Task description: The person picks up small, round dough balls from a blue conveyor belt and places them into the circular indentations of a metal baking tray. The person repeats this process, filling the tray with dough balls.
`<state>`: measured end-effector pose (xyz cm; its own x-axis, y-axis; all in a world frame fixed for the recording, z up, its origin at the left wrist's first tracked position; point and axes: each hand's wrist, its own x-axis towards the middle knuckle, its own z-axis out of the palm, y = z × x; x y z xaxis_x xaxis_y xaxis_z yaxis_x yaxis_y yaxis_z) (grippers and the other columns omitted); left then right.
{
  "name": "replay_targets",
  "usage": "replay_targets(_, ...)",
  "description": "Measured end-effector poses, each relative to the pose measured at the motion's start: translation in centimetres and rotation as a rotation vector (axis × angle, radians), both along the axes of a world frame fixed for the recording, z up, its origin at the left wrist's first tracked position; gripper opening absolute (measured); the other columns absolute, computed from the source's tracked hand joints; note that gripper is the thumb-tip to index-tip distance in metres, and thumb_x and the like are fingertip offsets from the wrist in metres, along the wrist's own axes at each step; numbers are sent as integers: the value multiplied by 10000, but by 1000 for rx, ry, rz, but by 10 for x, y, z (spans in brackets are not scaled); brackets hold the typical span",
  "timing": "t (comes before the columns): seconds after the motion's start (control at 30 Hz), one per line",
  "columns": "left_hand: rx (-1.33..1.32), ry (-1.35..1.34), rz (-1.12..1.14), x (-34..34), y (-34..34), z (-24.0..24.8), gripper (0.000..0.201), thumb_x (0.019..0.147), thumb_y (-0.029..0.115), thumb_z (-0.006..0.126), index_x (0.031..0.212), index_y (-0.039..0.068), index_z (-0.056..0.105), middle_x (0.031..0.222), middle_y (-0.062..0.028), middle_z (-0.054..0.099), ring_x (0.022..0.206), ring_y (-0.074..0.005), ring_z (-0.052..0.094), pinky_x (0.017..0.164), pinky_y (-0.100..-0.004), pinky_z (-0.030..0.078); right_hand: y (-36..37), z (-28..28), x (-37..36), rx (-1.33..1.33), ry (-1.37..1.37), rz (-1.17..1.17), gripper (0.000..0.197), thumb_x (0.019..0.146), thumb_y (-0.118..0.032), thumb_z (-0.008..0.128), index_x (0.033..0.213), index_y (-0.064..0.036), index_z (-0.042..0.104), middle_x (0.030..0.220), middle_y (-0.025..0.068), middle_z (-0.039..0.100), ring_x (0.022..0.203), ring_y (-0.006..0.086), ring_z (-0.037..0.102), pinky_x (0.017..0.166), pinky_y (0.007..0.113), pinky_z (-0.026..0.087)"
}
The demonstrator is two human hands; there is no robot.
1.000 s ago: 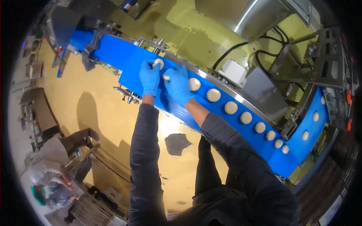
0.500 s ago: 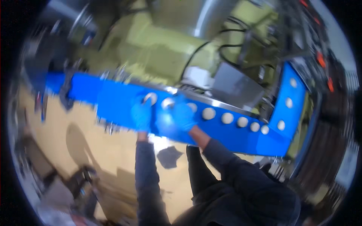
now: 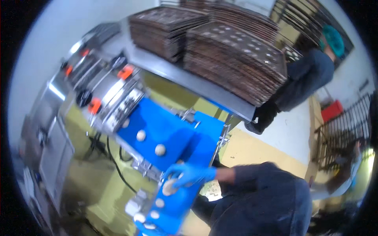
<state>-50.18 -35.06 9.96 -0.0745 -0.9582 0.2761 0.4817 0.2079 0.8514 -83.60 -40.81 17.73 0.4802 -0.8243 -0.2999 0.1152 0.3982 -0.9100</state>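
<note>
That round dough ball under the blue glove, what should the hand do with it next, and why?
Probably lift it off. The gloved hand lies on a dough ball on the blue belt, where more balls sit in a line on both sides.

A bright blue conveyor belt (image 3: 169,129) runs through the middle of the frame, dotted with pale cream dough pieces (image 3: 160,149). At lower centre a hand in a light blue glove (image 3: 189,175) matches the belt; its sleeve (image 3: 252,177) is dark navy. The machine (image 3: 98,94) at left is silver steel with orange-red knobs (image 3: 125,72) and a black dial (image 3: 83,97). Stacked trays (image 3: 236,55) at top are dark brown, speckled with pale round spots. The floor (image 3: 252,147) is pale yellow. At upper right a co-worker (image 3: 307,78) wears dark grey and a teal hair cover (image 3: 334,41); a red crate (image 3: 332,111) sits beside.
</note>
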Motion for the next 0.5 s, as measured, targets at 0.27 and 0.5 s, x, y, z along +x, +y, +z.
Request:
replay_targets(0.27,158,-271,-321,-398,-207,235,464,926,156,536,1349,-21,466,1197,-128,576,1087,-222,576,934,-343,478,21,204,-384,-627,609,-1007,397,791,-103,745,1166,-39,634,1168,72,636,1049,159,591,925,301,475)
replay_targets(0.5,-150,-704,-865,-646,-304,311,392,811,92,716,1193,38,645,925,-41,658,819,-105,599,724,-226,473,-11,200,-537,-276,632,-620,354,835,-188,718,1130,-11,634,1051,85,654,943,133,595,811,264,490)
